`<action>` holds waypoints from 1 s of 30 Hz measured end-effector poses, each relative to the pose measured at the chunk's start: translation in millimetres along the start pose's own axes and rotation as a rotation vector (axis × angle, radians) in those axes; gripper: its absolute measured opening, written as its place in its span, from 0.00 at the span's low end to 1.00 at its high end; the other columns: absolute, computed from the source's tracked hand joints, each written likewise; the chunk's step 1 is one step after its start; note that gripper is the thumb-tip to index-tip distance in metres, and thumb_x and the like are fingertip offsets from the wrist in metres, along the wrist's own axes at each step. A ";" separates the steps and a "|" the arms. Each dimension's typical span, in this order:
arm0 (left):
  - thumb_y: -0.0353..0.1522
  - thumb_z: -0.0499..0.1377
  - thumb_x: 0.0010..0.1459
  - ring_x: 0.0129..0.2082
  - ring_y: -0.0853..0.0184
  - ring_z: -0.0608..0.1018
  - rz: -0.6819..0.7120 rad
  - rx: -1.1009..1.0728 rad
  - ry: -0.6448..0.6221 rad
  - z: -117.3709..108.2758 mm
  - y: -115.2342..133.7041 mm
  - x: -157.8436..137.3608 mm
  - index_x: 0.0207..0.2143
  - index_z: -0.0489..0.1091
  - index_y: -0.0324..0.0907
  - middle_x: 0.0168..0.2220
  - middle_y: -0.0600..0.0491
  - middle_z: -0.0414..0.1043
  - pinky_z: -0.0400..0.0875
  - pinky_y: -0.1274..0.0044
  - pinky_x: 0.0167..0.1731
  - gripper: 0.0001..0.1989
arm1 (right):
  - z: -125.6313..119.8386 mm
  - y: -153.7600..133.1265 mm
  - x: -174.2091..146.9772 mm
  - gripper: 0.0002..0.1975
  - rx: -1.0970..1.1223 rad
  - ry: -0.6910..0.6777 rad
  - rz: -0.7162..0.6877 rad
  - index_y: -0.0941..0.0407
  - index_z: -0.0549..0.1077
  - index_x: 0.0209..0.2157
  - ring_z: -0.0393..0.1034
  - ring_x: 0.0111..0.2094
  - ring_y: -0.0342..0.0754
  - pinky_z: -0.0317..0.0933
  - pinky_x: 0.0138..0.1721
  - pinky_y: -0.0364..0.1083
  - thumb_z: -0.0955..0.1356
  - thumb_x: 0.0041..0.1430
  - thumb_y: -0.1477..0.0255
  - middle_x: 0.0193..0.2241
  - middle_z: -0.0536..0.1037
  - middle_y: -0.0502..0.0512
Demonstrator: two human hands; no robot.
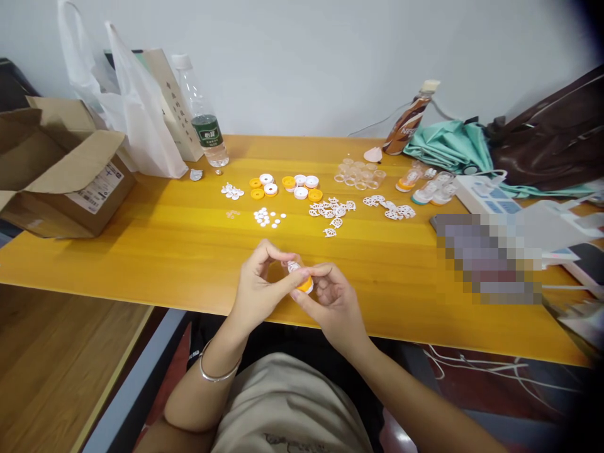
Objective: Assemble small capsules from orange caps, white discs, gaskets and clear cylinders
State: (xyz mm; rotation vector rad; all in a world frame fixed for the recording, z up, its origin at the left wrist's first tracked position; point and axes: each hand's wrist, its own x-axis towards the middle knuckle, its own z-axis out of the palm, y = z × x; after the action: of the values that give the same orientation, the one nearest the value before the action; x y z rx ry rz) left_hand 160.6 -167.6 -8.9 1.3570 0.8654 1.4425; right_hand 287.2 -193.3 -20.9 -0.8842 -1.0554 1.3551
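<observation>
Just over the table's front edge, my left hand (258,286) and my right hand (338,303) meet around one small round piece. Its lower part is an orange cap (306,285) with a white rim. A white latticed plastic part (293,267) sits at its upper end, pinched by my left thumb and index finger. My right thumb and fingertips grip the orange cap from the side. Fingers hide part of the piece, so how its parts join cannot be made out. Beyond my hands lie white latticed parts (330,211), small white discs (264,217), and orange and white caps (301,187).
Clear plastic cups (361,175) and assembled pieces (436,189) stand farther back. A cardboard box (85,189), a white bag (141,119) and a water bottle (205,126) are at left. A pixelated phone-like object (486,258) and a drink bottle (408,123) are at right.
</observation>
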 end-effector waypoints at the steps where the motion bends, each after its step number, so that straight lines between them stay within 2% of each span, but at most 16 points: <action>1: 0.30 0.65 0.49 0.33 0.71 0.73 0.000 -0.008 -0.011 -0.2 0.8 0.4 0.31 0.69 0.40 0.32 0.53 0.69 0.68 0.79 0.37 0.07 | -0.3 0.2 0.5 0.14 0.006 0.005 0.009 0.53 0.64 0.30 0.71 0.37 0.45 0.63 0.44 0.48 0.73 0.44 0.74 0.33 0.75 0.50; 4: 0.33 0.57 0.57 0.41 0.67 0.75 -0.083 -0.124 -0.115 -1.8 3.5 1.4 0.34 0.68 0.40 0.40 0.48 0.71 0.68 0.74 0.44 0.05 | -1.2 0.3 1.6 0.14 0.020 0.023 0.020 0.53 0.64 0.30 0.71 0.35 0.44 0.64 0.41 0.46 0.73 0.45 0.73 0.30 0.75 0.49; 7: 0.32 0.58 0.57 0.42 0.65 0.76 -0.132 -0.189 -0.182 -2.8 4.4 1.3 0.35 0.67 0.40 0.40 0.47 0.73 0.69 0.71 0.43 0.05 | -1.2 0.1 0.8 0.14 0.026 0.031 0.008 0.53 0.64 0.30 0.71 0.35 0.45 0.64 0.41 0.47 0.73 0.44 0.73 0.30 0.75 0.49; 9: 0.31 0.60 0.54 0.40 0.66 0.76 -0.088 -0.149 -0.160 -1.6 3.3 0.8 0.34 0.67 0.40 0.37 0.49 0.73 0.70 0.73 0.42 0.05 | -0.6 0.1 -0.4 0.14 0.012 0.035 -0.010 0.53 0.64 0.30 0.71 0.35 0.45 0.65 0.40 0.47 0.73 0.44 0.73 0.30 0.75 0.49; 13: 0.28 0.65 0.47 0.33 0.71 0.75 0.040 -0.040 -0.022 2.4 -0.4 -0.3 0.28 0.66 0.40 0.28 0.56 0.70 0.69 0.77 0.41 0.09 | 0.3 0.6 -1.5 0.15 -0.021 0.043 -0.050 0.53 0.64 0.30 0.71 0.40 0.47 0.64 0.45 0.49 0.73 0.43 0.73 0.34 0.75 0.51; 15: 0.28 0.66 0.46 0.31 0.72 0.74 0.064 -0.001 -0.004 2.7 -0.6 -0.5 0.29 0.67 0.41 0.27 0.56 0.69 0.68 0.77 0.41 0.09 | -0.6 0.8 -0.5 0.15 -0.007 0.031 -0.032 0.53 0.64 0.30 0.71 0.41 0.47 0.64 0.46 0.50 0.73 0.43 0.73 0.35 0.76 0.52; 17: 0.31 0.63 0.51 0.35 0.70 0.75 0.024 -0.014 -0.065 1.3 0.8 -0.4 0.33 0.69 0.41 0.32 0.53 0.72 0.69 0.76 0.42 0.07 | -2.5 0.9 1.5 0.13 0.020 0.027 0.003 0.53 0.64 0.29 0.71 0.37 0.46 0.65 0.42 0.48 0.73 0.45 0.72 0.32 0.76 0.50; 19: 0.33 0.58 0.56 0.41 0.67 0.75 -0.069 -0.109 -0.159 -0.9 2.7 0.1 0.38 0.68 0.41 0.41 0.48 0.72 0.68 0.72 0.45 0.07 | -4.6 1.0 3.5 0.11 0.050 0.018 0.040 0.53 0.66 0.28 0.70 0.32 0.43 0.66 0.38 0.45 0.72 0.46 0.71 0.29 0.76 0.48; 21: 0.33 0.57 0.58 0.44 0.64 0.75 -0.145 -0.216 -0.213 -2.6 3.6 0.6 0.40 0.67 0.41 0.45 0.46 0.71 0.68 0.69 0.46 0.08 | -5.8 0.7 4.7 0.09 0.066 -0.001 0.063 0.54 0.67 0.28 0.70 0.31 0.42 0.66 0.37 0.44 0.72 0.47 0.71 0.28 0.76 0.48; 23: 0.31 0.60 0.55 0.44 0.64 0.75 -0.145 -0.243 -0.197 -3.3 3.3 1.0 0.37 0.67 0.41 0.44 0.47 0.73 0.69 0.70 0.45 0.07 | -5.5 0.2 4.5 0.10 0.068 -0.011 0.060 0.54 0.68 0.29 0.70 0.31 0.42 0.65 0.38 0.44 0.72 0.46 0.72 0.29 0.76 0.48; 27: 0.28 0.63 0.50 0.37 0.70 0.76 -0.054 -0.128 -0.089 -1.6 1.8 1.1 0.33 0.68 0.40 0.35 0.51 0.74 0.70 0.78 0.39 0.07 | -2.5 -0.5 1.9 0.13 0.058 0.002 0.028 0.53 0.66 0.30 0.71 0.35 0.44 0.64 0.43 0.47 0.73 0.44 0.73 0.30 0.76 0.48; 30: 0.28 0.64 0.49 0.34 0.71 0.75 -0.027 -0.091 -0.068 0.2 1.8 1.1 0.32 0.68 0.40 0.32 0.53 0.72 0.70 0.79 0.38 0.08 | -1.3 0.3 0.8 0.14 0.041 0.029 -0.006 0.53 0.66 0.31 0.71 0.39 0.46 0.64 0.45 0.48 0.73 0.44 0.74 0.33 0.75 0.50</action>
State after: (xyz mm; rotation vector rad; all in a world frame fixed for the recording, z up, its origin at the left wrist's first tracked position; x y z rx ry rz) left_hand 160.6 -167.1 -6.8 1.3138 0.7629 1.3909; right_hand 288.4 -192.4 -21.5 -0.8675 -1.0036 1.3508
